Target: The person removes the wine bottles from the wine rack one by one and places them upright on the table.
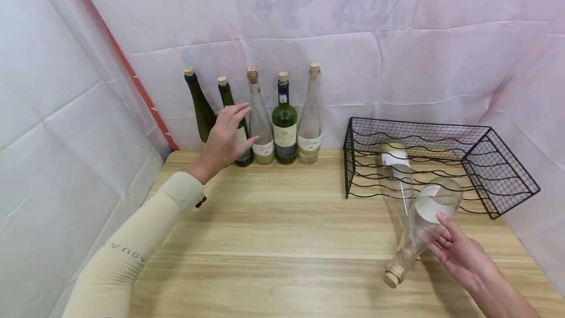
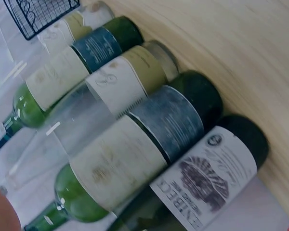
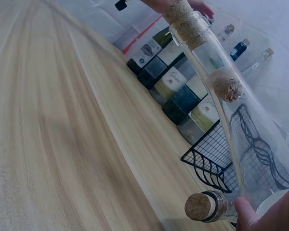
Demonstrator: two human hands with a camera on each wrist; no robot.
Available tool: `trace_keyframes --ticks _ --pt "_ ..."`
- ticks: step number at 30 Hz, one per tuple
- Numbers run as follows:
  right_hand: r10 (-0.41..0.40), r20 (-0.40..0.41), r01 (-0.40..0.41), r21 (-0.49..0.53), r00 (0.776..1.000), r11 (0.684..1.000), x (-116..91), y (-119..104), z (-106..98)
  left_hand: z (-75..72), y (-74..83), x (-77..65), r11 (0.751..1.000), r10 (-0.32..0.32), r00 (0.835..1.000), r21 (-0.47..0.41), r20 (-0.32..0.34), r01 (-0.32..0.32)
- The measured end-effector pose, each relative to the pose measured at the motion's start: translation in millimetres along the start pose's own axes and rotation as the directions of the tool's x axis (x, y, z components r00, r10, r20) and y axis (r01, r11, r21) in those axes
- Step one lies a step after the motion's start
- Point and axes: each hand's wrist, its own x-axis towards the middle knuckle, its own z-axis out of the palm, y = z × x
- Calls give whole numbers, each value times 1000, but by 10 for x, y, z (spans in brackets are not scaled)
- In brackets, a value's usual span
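Observation:
My right hand [image 1: 463, 256] holds a clear glass wine bottle [image 1: 434, 205], thumb along its side. Its corked neck points down and to the left, and its base is over the front of a black wire wine rack [image 1: 490, 134]. Under it another clear bottle [image 1: 396, 158] lies in the rack, its cork [image 3: 200, 207] visible in the right wrist view. My left hand [image 1: 225, 139], thumb and fingers apart, is in front of a row of upright corked bottles, nearest a green bottle [image 1: 243, 156]; it holds nothing visible.
Along the back stand a dark bottle [image 1: 203, 117], a clear bottle [image 1: 263, 148], a green bottle [image 1: 284, 134] and another clear bottle [image 1: 310, 141]. White cloth [image 1: 309, 38] hangs behind and at both sides of the wooden table [image 1: 265, 239].

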Motion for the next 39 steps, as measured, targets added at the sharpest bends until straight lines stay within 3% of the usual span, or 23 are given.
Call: trace_keyframes --ticks 16,27,39 --pt "15 -24 -16 -8 1000 1000 -68 36 99 199 303 46 983 173 984 -73 36 -170" --pt "2 44 -4 49 999 999 -123 94 152 291 503 103 953 302 949 -57 89 -298" --pt "5 -32 -4 48 999 999 -164 165 218 402 703 86 916 401 906 -52 138 -398"
